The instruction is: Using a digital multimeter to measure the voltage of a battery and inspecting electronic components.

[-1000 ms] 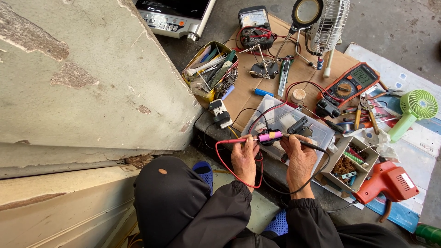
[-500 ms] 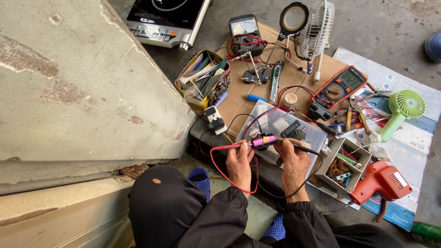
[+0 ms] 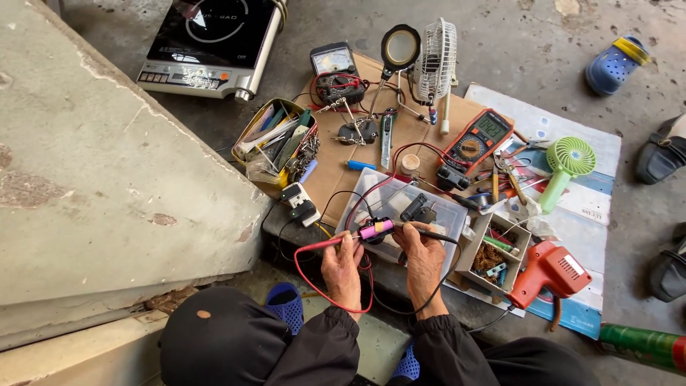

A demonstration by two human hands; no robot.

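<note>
While both hands sit low over the clear plastic box (image 3: 400,204), here's how it all lies:

pink cell: small pink cylinder (image 3: 376,229), held up between the two hands, right above the near edge of the box
left hand: (image 3: 341,266) fingers curled shut on the red probe (image 3: 325,243), tip pressed to the cell's left end, wrist angled up from the dark sleeve
right hand: (image 3: 421,256) closed on the black probe (image 3: 432,233), thumb and fingers also pinching at the cell's right end, can't tell exactly which finger does what
red lead: loops down under the left hand (image 3: 314,286)
orange multimeter: (image 3: 477,140) lying up and right of the box on the brown cardboard (image 3: 336,171), its screen lit
older meter: (image 3: 334,68) grey-faced, at the far edge of the cardboard
yellow tin: (image 3: 250,146) oval, stuffed with tools, left of the cardboard
small cardboard tray: (image 3: 477,250) just right of the box, bits inside
orange glue gun: (image 3: 547,271) beside the tray
green handheld fan: (image 3: 568,161) on a white and blue printed sheet (image 3: 586,207), far right
</note>
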